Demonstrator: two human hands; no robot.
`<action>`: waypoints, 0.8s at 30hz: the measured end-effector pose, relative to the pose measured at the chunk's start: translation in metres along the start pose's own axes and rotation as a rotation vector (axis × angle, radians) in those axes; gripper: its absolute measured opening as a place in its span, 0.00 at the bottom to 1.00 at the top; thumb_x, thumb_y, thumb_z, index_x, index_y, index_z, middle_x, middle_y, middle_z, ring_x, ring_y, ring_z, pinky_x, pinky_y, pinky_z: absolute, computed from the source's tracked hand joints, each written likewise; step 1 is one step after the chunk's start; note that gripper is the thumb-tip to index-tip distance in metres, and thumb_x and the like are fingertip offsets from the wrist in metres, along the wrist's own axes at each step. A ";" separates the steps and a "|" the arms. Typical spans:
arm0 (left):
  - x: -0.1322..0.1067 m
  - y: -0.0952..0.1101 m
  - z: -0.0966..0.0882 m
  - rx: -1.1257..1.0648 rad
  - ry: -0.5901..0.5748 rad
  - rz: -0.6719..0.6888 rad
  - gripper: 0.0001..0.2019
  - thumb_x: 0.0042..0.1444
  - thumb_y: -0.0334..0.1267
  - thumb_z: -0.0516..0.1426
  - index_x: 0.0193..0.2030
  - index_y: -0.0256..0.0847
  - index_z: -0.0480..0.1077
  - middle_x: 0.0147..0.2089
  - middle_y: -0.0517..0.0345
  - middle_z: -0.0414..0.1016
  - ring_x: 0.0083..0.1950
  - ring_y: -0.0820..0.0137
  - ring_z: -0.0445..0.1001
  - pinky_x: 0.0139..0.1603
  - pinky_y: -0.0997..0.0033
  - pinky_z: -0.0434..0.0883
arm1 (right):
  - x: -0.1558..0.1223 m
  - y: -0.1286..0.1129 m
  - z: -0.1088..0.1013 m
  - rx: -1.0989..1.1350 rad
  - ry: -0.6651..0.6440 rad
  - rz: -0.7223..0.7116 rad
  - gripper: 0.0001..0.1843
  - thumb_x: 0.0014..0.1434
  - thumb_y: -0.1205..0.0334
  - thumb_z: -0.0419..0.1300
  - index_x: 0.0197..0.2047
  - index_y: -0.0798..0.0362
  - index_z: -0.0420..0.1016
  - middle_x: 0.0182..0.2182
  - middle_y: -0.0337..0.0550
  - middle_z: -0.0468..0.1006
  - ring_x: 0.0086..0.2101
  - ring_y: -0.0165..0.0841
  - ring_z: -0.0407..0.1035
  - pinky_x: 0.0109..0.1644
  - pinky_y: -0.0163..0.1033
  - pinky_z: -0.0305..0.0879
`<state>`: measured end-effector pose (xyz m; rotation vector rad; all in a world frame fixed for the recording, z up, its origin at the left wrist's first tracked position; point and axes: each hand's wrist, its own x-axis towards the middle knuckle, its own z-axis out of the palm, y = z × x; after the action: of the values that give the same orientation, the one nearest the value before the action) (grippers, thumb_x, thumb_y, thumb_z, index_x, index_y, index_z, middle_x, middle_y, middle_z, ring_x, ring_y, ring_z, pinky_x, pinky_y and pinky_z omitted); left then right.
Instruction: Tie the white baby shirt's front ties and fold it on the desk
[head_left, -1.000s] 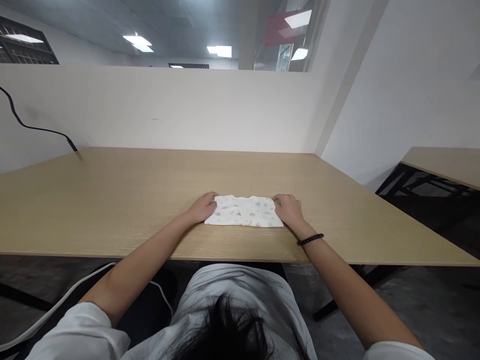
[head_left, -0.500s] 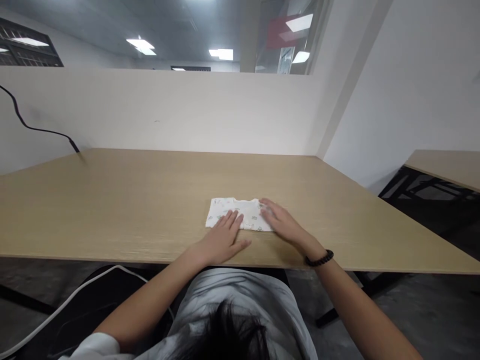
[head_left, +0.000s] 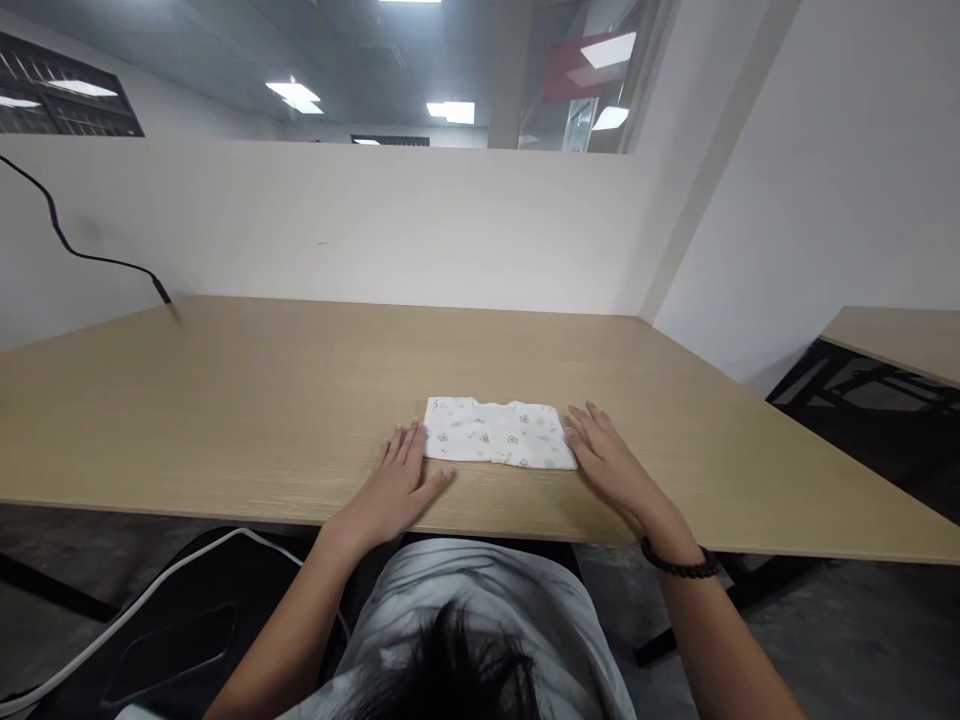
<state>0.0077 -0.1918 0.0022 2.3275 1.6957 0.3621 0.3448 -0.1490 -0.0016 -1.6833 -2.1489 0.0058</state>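
A small white garment with little coloured prints lies folded into a flat rectangle near the front edge of a light wooden table. My left hand rests flat on the table at the garment's left end, fingers stretched out, thumb just under its near left corner. My right hand lies flat beside the garment's right end, fingers extended. It holds nothing. A black bead bracelet circles my right wrist.
White partition walls stand behind and to the right of the table. A black cable hangs down to the table's far left corner. A white cable runs below the front edge. A second table stands at the right.
Both hands gripped the garment's ends a second ago, then swept flat over its top. Now they have slid off to either side and rest on the table.
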 end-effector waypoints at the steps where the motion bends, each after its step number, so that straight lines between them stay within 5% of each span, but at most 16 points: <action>1: 0.001 0.004 0.000 -0.001 0.006 0.045 0.43 0.66 0.64 0.38 0.76 0.32 0.34 0.77 0.41 0.31 0.76 0.53 0.29 0.73 0.50 0.41 | 0.002 -0.006 -0.002 0.032 0.017 -0.015 0.32 0.71 0.51 0.37 0.70 0.58 0.56 0.70 0.57 0.55 0.70 0.45 0.44 0.69 0.57 0.50; 6: 0.005 0.029 0.006 0.028 -0.110 0.360 0.40 0.67 0.63 0.39 0.76 0.37 0.40 0.77 0.46 0.37 0.77 0.60 0.35 0.74 0.57 0.41 | 0.017 -0.059 0.003 0.131 -0.103 -0.309 0.28 0.70 0.57 0.41 0.70 0.55 0.58 0.68 0.51 0.60 0.68 0.40 0.51 0.70 0.53 0.52; 10: -0.001 0.035 0.005 0.041 -0.093 0.335 0.40 0.66 0.63 0.40 0.74 0.35 0.46 0.76 0.44 0.43 0.77 0.58 0.41 0.73 0.56 0.45 | 0.025 -0.089 0.023 0.045 -0.185 -0.292 0.29 0.67 0.69 0.40 0.70 0.58 0.56 0.69 0.56 0.58 0.68 0.43 0.51 0.68 0.57 0.53; 15: -0.012 0.035 0.001 0.047 -0.060 0.335 0.39 0.65 0.63 0.44 0.73 0.37 0.52 0.75 0.45 0.51 0.75 0.57 0.48 0.72 0.55 0.50 | 0.019 -0.092 0.036 0.033 -0.176 -0.262 0.30 0.66 0.71 0.41 0.70 0.60 0.56 0.67 0.58 0.62 0.66 0.42 0.53 0.66 0.54 0.55; 22: -0.031 0.043 0.018 0.004 0.046 0.312 0.38 0.63 0.62 0.46 0.72 0.38 0.55 0.74 0.46 0.51 0.75 0.55 0.47 0.73 0.50 0.47 | 0.007 -0.083 0.039 0.053 -0.168 -0.197 0.29 0.70 0.62 0.37 0.71 0.56 0.55 0.69 0.52 0.58 0.68 0.41 0.50 0.69 0.56 0.50; 24: -0.042 0.035 0.009 -0.087 -0.044 0.376 0.36 0.61 0.65 0.45 0.68 0.44 0.63 0.72 0.51 0.57 0.74 0.55 0.52 0.72 0.51 0.51 | 0.008 -0.082 0.040 0.035 -0.189 -0.188 0.30 0.71 0.60 0.36 0.72 0.54 0.54 0.69 0.50 0.57 0.68 0.41 0.49 0.69 0.56 0.50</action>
<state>0.0294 -0.2426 0.0024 2.5616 1.1908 0.4376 0.2541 -0.1544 -0.0155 -1.5082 -2.4239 0.1536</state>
